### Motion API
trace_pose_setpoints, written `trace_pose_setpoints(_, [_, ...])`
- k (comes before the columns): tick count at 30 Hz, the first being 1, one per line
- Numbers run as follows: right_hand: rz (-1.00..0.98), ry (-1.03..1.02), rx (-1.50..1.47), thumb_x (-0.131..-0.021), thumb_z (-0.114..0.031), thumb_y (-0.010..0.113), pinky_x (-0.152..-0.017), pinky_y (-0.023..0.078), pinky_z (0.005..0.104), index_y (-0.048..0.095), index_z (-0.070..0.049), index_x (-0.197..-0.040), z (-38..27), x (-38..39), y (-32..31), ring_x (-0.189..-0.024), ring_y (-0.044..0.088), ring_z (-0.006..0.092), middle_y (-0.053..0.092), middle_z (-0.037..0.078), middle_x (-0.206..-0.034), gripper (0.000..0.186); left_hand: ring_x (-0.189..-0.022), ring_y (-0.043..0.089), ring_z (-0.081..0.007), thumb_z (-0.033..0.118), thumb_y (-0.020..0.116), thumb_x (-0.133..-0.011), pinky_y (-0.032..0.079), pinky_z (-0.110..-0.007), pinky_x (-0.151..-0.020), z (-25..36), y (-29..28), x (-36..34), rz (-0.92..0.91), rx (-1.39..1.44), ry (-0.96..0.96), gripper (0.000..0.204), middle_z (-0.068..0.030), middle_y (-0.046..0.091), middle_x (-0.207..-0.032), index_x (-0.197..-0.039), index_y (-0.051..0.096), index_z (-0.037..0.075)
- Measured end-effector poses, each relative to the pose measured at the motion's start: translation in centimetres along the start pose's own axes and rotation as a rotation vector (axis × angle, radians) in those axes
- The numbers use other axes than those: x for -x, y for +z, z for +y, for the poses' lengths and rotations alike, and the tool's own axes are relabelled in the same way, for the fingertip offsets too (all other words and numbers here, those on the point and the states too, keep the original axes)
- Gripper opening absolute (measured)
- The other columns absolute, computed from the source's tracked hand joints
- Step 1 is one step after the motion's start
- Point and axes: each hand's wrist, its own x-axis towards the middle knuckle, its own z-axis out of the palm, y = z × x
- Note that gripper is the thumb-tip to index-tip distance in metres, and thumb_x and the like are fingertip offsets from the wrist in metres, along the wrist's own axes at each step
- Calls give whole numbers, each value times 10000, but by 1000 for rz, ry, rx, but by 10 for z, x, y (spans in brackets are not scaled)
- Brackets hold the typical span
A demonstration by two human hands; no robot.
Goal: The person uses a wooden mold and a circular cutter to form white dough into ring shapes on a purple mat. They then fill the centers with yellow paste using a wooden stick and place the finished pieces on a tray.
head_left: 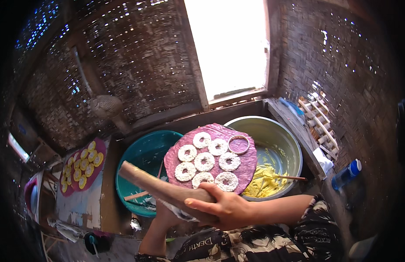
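Note:
My right hand (226, 207) is closed round the near end of a long, thick brown piece (159, 183) that looks like wood. It slants up to the left over a teal basin (119, 183). Under it my left hand (166, 215) is mostly hidden, next to something whitish (180, 212) I cannot make out. Just beyond my hands, a round pink sheet (176, 148) lies across the two basins. Several white, crumbly dough rings (204, 161) rest on it, with a thin ring mould (238, 144) at its far right.
At right, a grey-green basin (296, 148) holds yellow paste (265, 181) and a wooden stick (292, 177). A blue bottle (345, 175) stands further right. On a table (80, 212) at left, a pink sheet carries several yellow-centred rings (84, 164). Woven walls and a bright window opening lie behind.

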Motion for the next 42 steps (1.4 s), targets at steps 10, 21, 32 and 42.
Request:
trace_pose_setpoints(10, [-169,44,-528,-804,-364,684,-1062,320,428,202,-196,-1455,122,-75,-29,-1284,353,325,211,175,-1486,827,-1003,559,-239,255,685,-761,428,-393,-924,-36,-3,57,218,320,-273,552,-108,558,-1102,-1209,462,22])
trace_pose_setpoints(21, [-23,1032,190,-810,-382,657,-757,500,351,705,-30,-841,357,-34,-58,-806,656,279,677,166,-835,357,-920,557,-317,226,340,-947,326,-512,-1025,-68,-110,131,-11,1609,-199,381,-213,567,-1115,-1179,553,11])
trace_pose_setpoints(32, [-125,1108,110,-811,-162,527,-641,542,332,608,4,-1083,289,14,-57,-617,668,241,666,184,-784,329,-573,402,-218,175,288,-936,357,-398,-718,-107,-98,144,-49,1264,-1416,403,-86,422,-516,-640,542,74])
trace_pose_setpoints(42, [-33,1396,-660,-852,-64,527,-528,560,321,432,114,-1160,159,61,-14,-586,652,227,634,155,-681,368,-771,611,-205,177,434,-912,392,-337,-953,-86,-101,75,-694,1835,-1197,232,-144,639,-877,-951,629,57])
